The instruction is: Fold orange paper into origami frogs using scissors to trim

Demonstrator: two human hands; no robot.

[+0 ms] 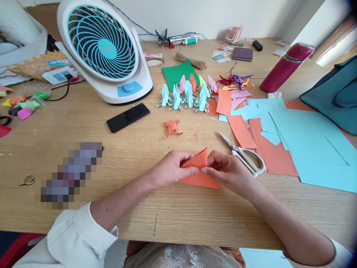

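Between my two hands is a partly folded sheet of orange paper (pixel 199 181), one pointed flap standing up from it. My left hand (pixel 174 168) pinches the flap's left side, its thumb lying over the paper. On the right, my right hand (pixel 227 169) grips the paper's edge between thumb and curled fingers, the two thumb tips nearly meeting. An orange folded paper figure (pixel 172 127) lies just beyond my hands. White-handled scissors (pixel 244 154) rest beside my right hand, blades pointing away to the left.
Several folded figures (pixel 189 93) stand farther back, beside a green sheet (pixel 178 72). Cut orange paper (pixel 275 149) and large light-blue sheets (pixel 320 145) spread to the right. A fan (pixel 107 48), a black phone (pixel 128 117), a red flask (pixel 287 69) and a teal bag (pixel 337 93) surround them.
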